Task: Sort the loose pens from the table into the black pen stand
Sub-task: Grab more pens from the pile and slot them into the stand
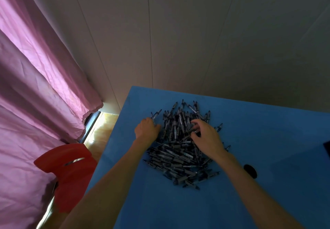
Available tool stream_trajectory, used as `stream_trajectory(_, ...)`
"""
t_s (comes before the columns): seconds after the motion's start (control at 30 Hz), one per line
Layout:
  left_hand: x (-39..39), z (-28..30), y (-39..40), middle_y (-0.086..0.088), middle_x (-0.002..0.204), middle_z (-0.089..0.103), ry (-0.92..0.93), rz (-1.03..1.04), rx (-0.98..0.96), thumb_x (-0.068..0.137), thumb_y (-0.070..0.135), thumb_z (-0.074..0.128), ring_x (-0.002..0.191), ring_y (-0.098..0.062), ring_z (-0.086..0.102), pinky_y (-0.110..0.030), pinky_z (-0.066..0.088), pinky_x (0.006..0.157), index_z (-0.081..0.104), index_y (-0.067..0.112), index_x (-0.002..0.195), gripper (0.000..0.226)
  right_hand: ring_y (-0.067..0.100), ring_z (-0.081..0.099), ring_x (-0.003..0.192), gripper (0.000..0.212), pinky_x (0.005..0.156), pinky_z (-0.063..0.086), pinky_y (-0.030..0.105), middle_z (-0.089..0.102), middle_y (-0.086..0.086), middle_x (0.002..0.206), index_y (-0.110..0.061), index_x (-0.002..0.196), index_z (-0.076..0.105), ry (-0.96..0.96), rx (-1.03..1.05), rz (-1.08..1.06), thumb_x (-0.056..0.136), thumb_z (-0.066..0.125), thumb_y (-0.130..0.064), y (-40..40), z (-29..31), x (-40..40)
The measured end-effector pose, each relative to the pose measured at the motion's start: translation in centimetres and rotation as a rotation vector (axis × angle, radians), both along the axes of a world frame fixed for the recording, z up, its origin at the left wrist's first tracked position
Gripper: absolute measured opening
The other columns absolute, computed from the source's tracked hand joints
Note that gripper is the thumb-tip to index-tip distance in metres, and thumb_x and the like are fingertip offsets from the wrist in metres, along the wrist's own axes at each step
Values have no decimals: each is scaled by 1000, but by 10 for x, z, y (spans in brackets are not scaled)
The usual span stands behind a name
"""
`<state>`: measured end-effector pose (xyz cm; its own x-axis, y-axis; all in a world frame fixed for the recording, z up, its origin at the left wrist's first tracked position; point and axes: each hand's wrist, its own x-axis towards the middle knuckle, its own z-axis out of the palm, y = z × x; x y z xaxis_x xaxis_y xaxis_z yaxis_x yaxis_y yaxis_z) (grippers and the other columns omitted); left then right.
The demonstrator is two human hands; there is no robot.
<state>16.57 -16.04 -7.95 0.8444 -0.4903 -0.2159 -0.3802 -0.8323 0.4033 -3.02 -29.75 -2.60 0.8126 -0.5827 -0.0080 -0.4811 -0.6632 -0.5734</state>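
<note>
From the head camera I looked down on a blue table [250, 130] pushed against a pale panelled wall [178, 32]. A large heap of dark pens [180, 150] lay on the table a little left of its middle, the pens crossing one another at every angle, most with dark barrels and grey grips.

My left hand [147, 129] sat at the far left edge of the heap with its fingers curled. A few pens [155, 114] stuck out beyond the knuckles toward the wall, and the hand seemed to grip them, though the fingers themselves were turned away from me. My right hand [207, 137] hung over the middle of the heap, fingers bent downward among the pens, with the thumb and fingertips closing on one pen [192, 130] at the top of the pile.

At the right edge of the view, well apart from the heap, a dark corner of some object [327, 148] poked into the picture; I could not tell what it was. A small black oval mark [250, 171] showed on the table just right of my right forearm.

To the left of the table stood a red plastic chair [69, 168], and behind it hung a pink curtain [35, 85] over a strip of bright yellow floor [100, 132].
</note>
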Motion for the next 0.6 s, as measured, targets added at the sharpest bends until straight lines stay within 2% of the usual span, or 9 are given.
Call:
stream_trajectory(0.07,1,-1,-1,-16,99,57,1,24,-51,102,34,43,87,-33,59,-41,49,72,50,6,88,32,14,60,104,45,89,54,36,62,-2,122,-20,139,49,1,13,-2,96,60,-21,-2,-1,-2)
stream_trajectory(0.13,4,-1,-3,-14,85,54,62,80,-156,103,30,41,77,-33,55,-39,40,62,43,7,89,27,15,61,104,43,89,54,37,62,-2,123,-20,139,49,0,22,-9,97,60,-22,-3,-2,-5)
stream_trajectory(0.2,7,1,-5,-9,73,47,130,121,-295,102,26,44,61,-26,45,-36,32,52,37,9,91,21,14,61,102,43,89,54,36,62,-3,123,-20,139,50,-5,21,-14,98,59,-21,-5,-2,-6)
stream_trajectory(0.27,10,4,-7,-7,70,42,164,103,-350,102,22,48,56,-19,37,-34,27,48,35,10,90,21,14,62,98,42,87,55,36,62,-2,123,-19,139,50,-9,19,-12,98,58,-21,-5,-4,-6)
stream_trajectory(0.33,11,4,-11,-6,68,42,167,54,-300,101,24,52,56,-18,37,-33,27,47,38,10,87,24,14,63,99,42,88,55,37,62,-2,123,-19,139,50,-8,16,-8,98,58,-21,-4,-5,-7)
stream_trajectory(0.43,12,-1,-17,-5,64,41,179,-2,-188,99,33,60,54,-19,38,-31,28,48,37,15,70,41,14,62,103,43,91,55,38,62,-1,125,-18,139,50,-3,17,-5,98,59,-20,-4,-5,-7)
stream_trajectory(0.6,8,-3,-18,-5,64,43,171,-38,-56,97,41,63,55,-19,41,-30,33,50,37,14,68,47,12,61,100,42,87,52,30,62,-3,123,-19,138,51,-9,20,-9,97,59,-19,-7,-4,-11)
